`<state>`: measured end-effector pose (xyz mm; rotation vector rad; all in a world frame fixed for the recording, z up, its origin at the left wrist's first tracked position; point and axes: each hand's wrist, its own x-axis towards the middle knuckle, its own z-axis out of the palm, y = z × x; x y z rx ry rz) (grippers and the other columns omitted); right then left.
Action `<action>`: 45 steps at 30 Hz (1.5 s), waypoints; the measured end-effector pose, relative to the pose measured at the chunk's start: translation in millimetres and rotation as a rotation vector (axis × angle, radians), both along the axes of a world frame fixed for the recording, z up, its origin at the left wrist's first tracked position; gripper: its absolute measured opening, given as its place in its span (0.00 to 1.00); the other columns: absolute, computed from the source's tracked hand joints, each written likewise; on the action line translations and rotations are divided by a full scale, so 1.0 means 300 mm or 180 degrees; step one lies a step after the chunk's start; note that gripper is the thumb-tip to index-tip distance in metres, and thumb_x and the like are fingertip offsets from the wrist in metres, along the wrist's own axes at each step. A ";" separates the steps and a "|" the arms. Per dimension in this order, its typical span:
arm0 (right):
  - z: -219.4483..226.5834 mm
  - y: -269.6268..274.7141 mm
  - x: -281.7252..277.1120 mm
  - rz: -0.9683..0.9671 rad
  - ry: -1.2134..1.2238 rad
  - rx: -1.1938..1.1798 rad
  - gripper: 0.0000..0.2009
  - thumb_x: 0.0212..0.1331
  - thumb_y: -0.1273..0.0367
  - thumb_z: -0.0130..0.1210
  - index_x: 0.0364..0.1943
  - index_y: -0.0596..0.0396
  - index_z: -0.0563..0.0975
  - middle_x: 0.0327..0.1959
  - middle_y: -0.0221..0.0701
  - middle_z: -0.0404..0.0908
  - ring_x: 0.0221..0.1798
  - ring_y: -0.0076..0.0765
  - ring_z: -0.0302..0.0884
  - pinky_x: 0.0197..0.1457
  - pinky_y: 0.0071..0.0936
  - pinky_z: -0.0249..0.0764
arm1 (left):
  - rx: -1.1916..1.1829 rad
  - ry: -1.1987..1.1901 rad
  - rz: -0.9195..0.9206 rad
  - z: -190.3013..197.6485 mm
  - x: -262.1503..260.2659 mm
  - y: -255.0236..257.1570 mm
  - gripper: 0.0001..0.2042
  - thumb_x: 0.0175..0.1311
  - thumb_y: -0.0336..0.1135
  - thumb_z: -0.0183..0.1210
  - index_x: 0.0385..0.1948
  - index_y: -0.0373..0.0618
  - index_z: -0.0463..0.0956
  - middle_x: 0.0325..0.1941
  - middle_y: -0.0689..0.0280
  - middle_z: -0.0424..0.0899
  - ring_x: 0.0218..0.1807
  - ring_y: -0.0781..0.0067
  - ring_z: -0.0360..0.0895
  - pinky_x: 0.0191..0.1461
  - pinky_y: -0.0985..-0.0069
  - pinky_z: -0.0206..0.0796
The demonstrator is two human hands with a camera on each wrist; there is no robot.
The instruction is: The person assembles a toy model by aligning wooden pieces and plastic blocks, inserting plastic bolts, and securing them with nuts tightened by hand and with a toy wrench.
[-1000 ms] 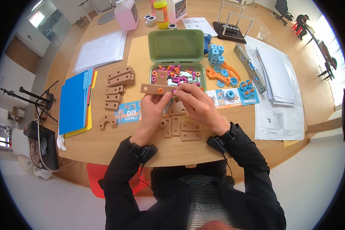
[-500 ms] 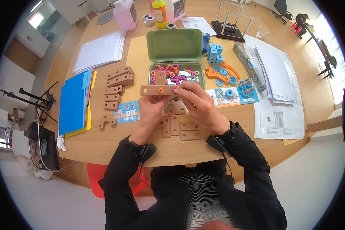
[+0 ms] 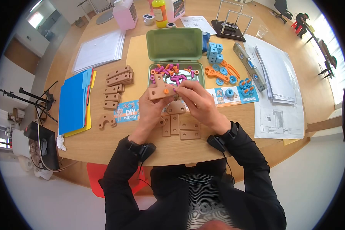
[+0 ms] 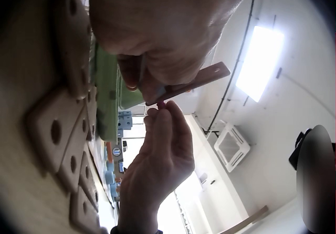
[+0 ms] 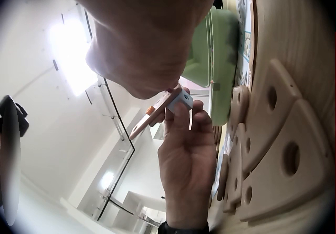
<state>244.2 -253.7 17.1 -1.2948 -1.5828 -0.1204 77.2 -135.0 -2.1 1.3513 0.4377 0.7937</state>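
Just in front of the green box, my left hand [image 3: 147,112] grips a brown strip [image 3: 155,93] with holes. An orange bolt head [image 3: 166,91] sits in that strip, and a second brown piece [image 3: 158,79] extends from it toward the box. In the right wrist view, the left fingers also hold a light blue block [image 5: 181,101] against the strip's underside. My right hand [image 3: 200,106] pinches a purple bolt [image 3: 175,89] at the strip's right end; the left wrist view shows the bolt [image 4: 161,105] between thumb and fingertips. How deep it sits is hidden.
The open green box [image 3: 175,45] holds purple and orange bolts. Brown pieces [image 3: 119,76] lie left, others [image 3: 190,125] nearer the body. Blue blocks [image 3: 215,53], orange tools [image 3: 215,74] and a level [image 3: 250,67] are right; a blue folder [image 3: 73,100] is far left.
The strip has turned and tilted in the left hand, its left end now nearer the body, and the orange bolt has shifted slightly right. The right hand keeps its pinch at the right end.
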 end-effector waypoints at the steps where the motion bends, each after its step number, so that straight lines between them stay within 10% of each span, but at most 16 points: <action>1: -0.001 -0.001 0.003 0.0037 0.0011 -0.0045 0.19 0.59 0.85 0.63 0.55 0.59 0.82 0.53 0.41 0.82 0.51 0.51 0.85 0.51 0.40 0.84 | -0.0075 -0.0182 -0.0086 -0.005 -0.001 0.000 0.17 0.68 0.18 0.68 0.57 0.38 0.79 0.57 0.63 0.88 0.58 0.71 0.85 0.63 0.72 0.80; 25: -0.025 0.000 -0.003 0.0743 0.2688 -0.0968 0.10 0.74 0.77 0.60 0.54 0.66 0.84 0.52 0.34 0.85 0.49 0.27 0.87 0.51 0.23 0.85 | 0.0067 -0.0243 -0.0306 -0.024 -0.003 0.010 0.19 0.65 0.15 0.66 0.58 0.36 0.80 0.58 0.65 0.82 0.60 0.72 0.84 0.63 0.75 0.82; 34: -0.037 -0.004 -0.018 0.0720 0.3006 -0.1229 0.11 0.77 0.71 0.59 0.54 0.65 0.84 0.35 0.30 0.88 0.36 0.21 0.85 0.42 0.20 0.82 | 0.0177 -0.0117 -0.0214 0.021 0.000 -0.029 0.20 0.65 0.18 0.70 0.59 0.36 0.82 0.52 0.66 0.87 0.51 0.77 0.87 0.54 0.79 0.82; 45: -0.025 -0.009 -0.030 0.0931 0.3067 -0.1014 0.12 0.77 0.74 0.58 0.58 0.62 0.80 0.38 0.29 0.87 0.37 0.20 0.83 0.40 0.21 0.80 | -0.0085 0.0319 -0.0056 0.046 -0.015 -0.021 0.19 0.65 0.23 0.73 0.57 0.34 0.83 0.43 0.65 0.92 0.40 0.80 0.87 0.44 0.80 0.80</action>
